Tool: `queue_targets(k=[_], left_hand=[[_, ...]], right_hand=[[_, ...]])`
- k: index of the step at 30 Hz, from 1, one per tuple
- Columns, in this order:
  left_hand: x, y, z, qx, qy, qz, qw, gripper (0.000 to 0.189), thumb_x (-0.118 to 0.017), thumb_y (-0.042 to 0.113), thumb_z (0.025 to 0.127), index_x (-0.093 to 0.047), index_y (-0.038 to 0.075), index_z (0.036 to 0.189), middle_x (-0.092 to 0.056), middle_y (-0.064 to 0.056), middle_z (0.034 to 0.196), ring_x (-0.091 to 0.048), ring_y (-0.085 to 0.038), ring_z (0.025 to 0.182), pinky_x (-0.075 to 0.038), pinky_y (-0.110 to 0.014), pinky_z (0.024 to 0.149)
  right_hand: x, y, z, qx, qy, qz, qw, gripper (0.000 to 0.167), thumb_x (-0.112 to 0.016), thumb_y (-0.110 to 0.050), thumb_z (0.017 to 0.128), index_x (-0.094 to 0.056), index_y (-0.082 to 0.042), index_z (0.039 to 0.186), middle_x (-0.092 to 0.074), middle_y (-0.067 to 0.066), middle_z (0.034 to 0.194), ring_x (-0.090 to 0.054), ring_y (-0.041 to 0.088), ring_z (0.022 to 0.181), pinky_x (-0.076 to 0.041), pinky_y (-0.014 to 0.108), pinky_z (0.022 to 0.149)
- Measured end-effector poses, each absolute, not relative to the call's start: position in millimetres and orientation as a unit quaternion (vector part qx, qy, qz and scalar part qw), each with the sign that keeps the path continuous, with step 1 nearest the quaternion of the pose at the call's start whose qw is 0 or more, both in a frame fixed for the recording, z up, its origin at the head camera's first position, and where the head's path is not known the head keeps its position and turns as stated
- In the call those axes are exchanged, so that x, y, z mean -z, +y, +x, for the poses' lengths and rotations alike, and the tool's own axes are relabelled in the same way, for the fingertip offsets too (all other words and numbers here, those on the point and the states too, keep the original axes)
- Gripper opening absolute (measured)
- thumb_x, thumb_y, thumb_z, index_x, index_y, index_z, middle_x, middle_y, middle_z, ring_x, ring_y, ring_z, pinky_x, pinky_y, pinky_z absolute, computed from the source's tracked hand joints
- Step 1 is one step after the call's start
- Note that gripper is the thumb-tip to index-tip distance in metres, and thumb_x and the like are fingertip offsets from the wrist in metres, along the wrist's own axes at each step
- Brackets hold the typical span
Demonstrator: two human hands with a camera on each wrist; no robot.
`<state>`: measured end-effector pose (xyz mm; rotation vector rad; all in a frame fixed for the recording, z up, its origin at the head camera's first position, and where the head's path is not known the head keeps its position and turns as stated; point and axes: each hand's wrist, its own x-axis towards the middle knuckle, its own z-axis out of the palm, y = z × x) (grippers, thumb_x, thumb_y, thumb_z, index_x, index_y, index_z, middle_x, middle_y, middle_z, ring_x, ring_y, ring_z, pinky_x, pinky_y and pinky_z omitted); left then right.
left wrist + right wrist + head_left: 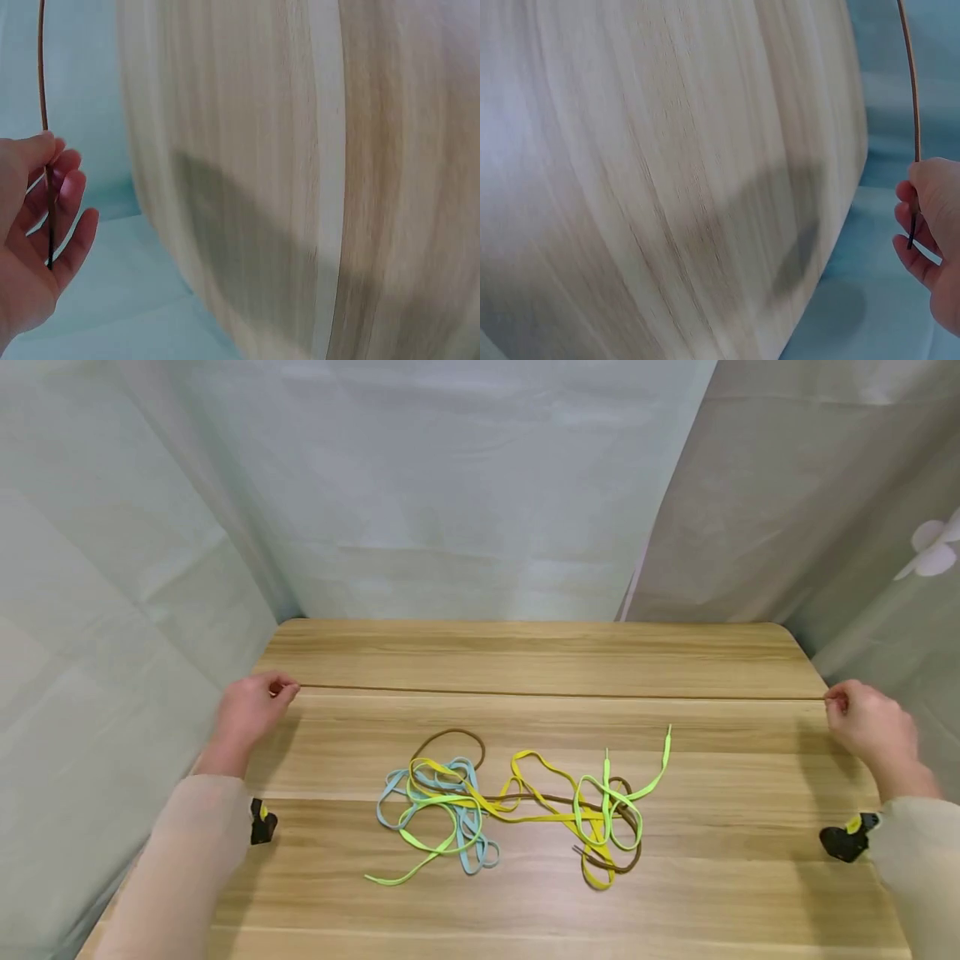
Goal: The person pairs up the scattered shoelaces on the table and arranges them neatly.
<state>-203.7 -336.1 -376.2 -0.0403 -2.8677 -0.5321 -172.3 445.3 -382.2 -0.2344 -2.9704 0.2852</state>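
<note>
A thin brown shoelace (555, 695) is stretched nearly straight across the far part of the table, from hand to hand. My left hand (253, 703) pinches one end between thumb and fingers; in the left wrist view the dark tip of the shoelace (51, 240) hangs down past the fingers. At the other end my right hand (873, 722) pinches it likewise, its tip (911, 238) poking out below the fingers in the right wrist view. Both hands are raised over the table, their shadows falling on the wood.
Mid-table lies a loose tangle of shoelaces: light blue (480, 839), yellow (536, 817), bright green (427, 852) and another brown one (480, 747). The wooden table (712, 893) has rounded far corners. Pale curtains (465, 485) hang behind and at both sides.
</note>
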Motion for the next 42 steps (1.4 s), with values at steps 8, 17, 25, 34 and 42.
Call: queue_targets(k=[8, 17, 25, 34, 42], left_hand=[[378, -333, -220, 0.175, -0.98, 0.049, 0.084, 0.031, -0.045, 0.026, 0.091, -0.064, 0.004, 0.1, -0.063, -0.014, 0.09, -0.057, -0.03, 0.078, -0.04, -0.038, 0.061], [377, -325, -239, 0.162, -0.98, 0.059, 0.098, 0.031, -0.043, 0.022, 0.091, -0.064, 0.001, 0.1, -0.063, -0.018, 0.094, -0.058, -0.034, 0.081, -0.044, -0.044, 0.064], [370, -316, -254, 0.168, -0.977, 0.099, 0.087, 0.031, -0.04, 0.024, 0.09, -0.063, 0.005, 0.1, -0.062, -0.018, 0.095, -0.057, -0.035, 0.081, -0.045, -0.043, 0.058], [364, -313, -262, 0.175, -0.973, 0.123, 0.089, 0.032, -0.04, 0.024, 0.09, -0.063, 0.006, 0.103, -0.062, -0.018, 0.099, -0.057, -0.038, 0.087, -0.045, -0.045, 0.062], [369, -313, -265, 0.173, -0.973, 0.123, 0.094, 0.031, -0.042, 0.025, 0.089, -0.063, 0.007, 0.102, -0.063, -0.018, 0.099, -0.057, -0.038, 0.088, -0.045, -0.046, 0.061]], right_hand=[[381, 437, -182, -0.114, -0.988, -0.078, 0.066, 0.021, -0.045, -0.014, 0.088, -0.051, 0.002, 0.101, -0.055, 0.025, 0.09, -0.052, 0.041, 0.073, -0.038, 0.048, 0.05], [377, 424, -200, -0.11, -0.987, -0.098, 0.058, 0.021, -0.044, -0.017, 0.088, -0.052, 0.0, 0.098, -0.055, 0.025, 0.092, -0.052, 0.046, 0.078, -0.038, 0.049, 0.048], [371, 416, -214, -0.102, -0.987, -0.115, 0.048, 0.022, -0.041, -0.016, 0.088, -0.051, 0.002, 0.096, -0.051, 0.025, 0.092, -0.05, 0.046, 0.08, -0.038, 0.051, 0.048], [367, 406, -223, -0.099, -0.987, -0.113, 0.05, 0.023, -0.041, -0.015, 0.088, -0.05, 0.004, 0.098, -0.049, 0.025, 0.092, -0.048, 0.047, 0.081, -0.04, 0.054, 0.052], [371, 402, -232, -0.096, -0.987, -0.119, 0.046, 0.025, -0.041, -0.016, 0.088, -0.049, 0.003, 0.102, -0.047, 0.027, 0.097, -0.048, 0.049, 0.085, -0.041, 0.056, 0.055]])
